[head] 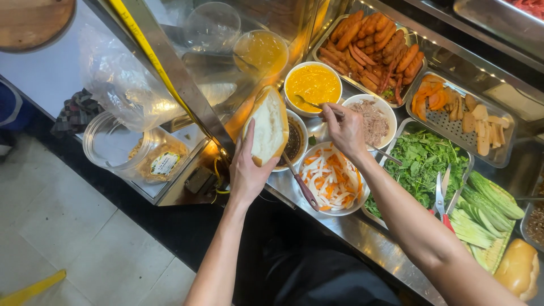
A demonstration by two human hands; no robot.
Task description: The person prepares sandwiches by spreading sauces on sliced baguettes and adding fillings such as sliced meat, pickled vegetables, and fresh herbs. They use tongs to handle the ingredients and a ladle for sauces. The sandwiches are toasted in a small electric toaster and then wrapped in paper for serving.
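Note:
My left hand (247,170) holds a split bread roll (267,126), opened with its white inside up, above the counter's left side. My right hand (345,131) grips the handle of a metal spoon (310,104) whose tip dips into a white bowl of yellow sauce (313,85). Just below the roll stands a bowl of dark sauce (294,140) with a red-handled spoon (300,182). A bowl of shredded carrot and white radish (333,179) sits under my right wrist, and a bowl of shredded meat (374,120) lies to the right of that hand.
Metal trays hold sausages (371,48), sliced cold cuts (464,116), green herbs (422,164) with red-handled scissors (441,198), and cucumber strips (487,212). Another bread roll (518,272) lies at bottom right. A glass case stands at left, with a plastic jar (122,147) and a clear bag.

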